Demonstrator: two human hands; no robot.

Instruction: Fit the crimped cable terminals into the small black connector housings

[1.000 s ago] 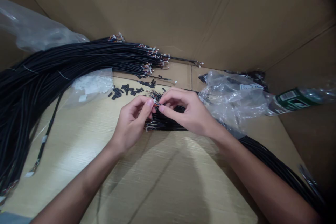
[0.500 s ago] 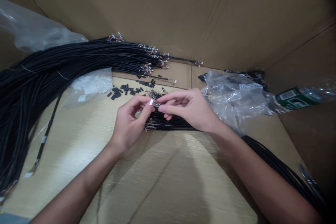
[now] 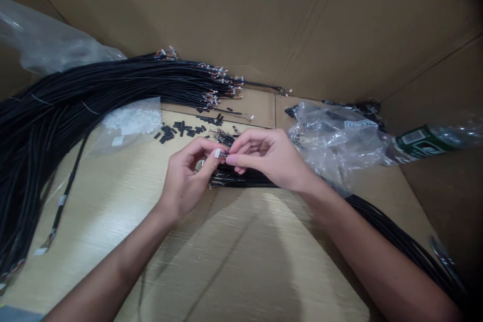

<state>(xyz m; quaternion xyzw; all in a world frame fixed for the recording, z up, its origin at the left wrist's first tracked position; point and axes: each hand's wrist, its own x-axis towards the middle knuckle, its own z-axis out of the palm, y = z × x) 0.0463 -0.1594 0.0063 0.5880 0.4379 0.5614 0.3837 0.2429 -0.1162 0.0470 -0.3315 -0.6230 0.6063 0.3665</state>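
Note:
A small white connector point(image 3: 218, 153) with coloured wires point(image 3: 223, 154) shows between my two hands. My left hand point(image 3: 190, 168) pinches it between thumb and fingers. From the other side, my right hand point(image 3: 266, 156) is closed on the wires just behind the connector, its fingertips close to the left ones. Beneath both hands lies a bundle of black cables point(image 3: 245, 179), partly covered by them. Short black tube pieces point(image 3: 181, 128) are scattered just beyond my left hand.
Black cables point(image 3: 124, 78) with white connectors form a large pile at the left and back. A bag of small white parts point(image 3: 132, 121) lies beside it. To the right are crumpled clear plastic point(image 3: 332, 136) and a green-labelled bottle point(image 3: 424, 142). Cardboard walls point(image 3: 241, 15) rise behind.
My right fingertips have moved slightly left, nearer to the connector, and cover more of the wires. The connector has turned a little. My left hand has barely moved.

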